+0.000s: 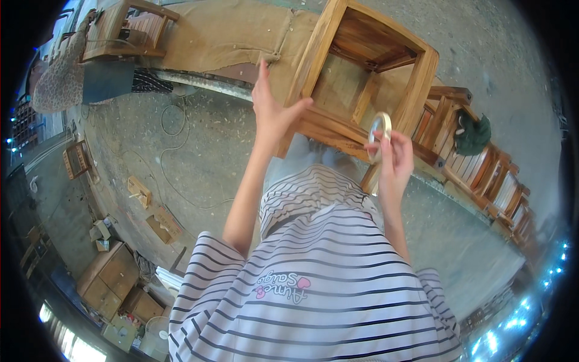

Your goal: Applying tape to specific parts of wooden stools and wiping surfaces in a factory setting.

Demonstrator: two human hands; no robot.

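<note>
Right hand [396, 160] pinches a ring-shaped roll of tape [386, 123] between thumb and fingers, the thin hoop smooth and pale gold at its edge. It is held up near the close right corner of an open wooden frame [420, 87], a squarish body of thick, squared rails with streaky brown grain. Left hand [272, 114] is spread wide at the frame's left rail, index finger stretched away from the body, thumb lying across the rail's edge in view; whether it presses on the wood I cannot tell.

Within the frame, the hollow shows a darker reddish-brown panel on the far side and a narrow pale strut [363, 99] slanting below. Beyond the frame and to its left stretches a tan sheet [223, 27], creased and ragged along its near edge, with a small slatted wooden chair [123, 30] at its far left end. Right of the frame, a crumpled dark green cloth [473, 134] lies on slatted wooden pieces [482, 172] set in a row. Well to the frame's left and nearer the body, an opened cardboard box [163, 225] sits on the rough, speckled grey floor [211, 136]; its contents are too small to make out.
</note>
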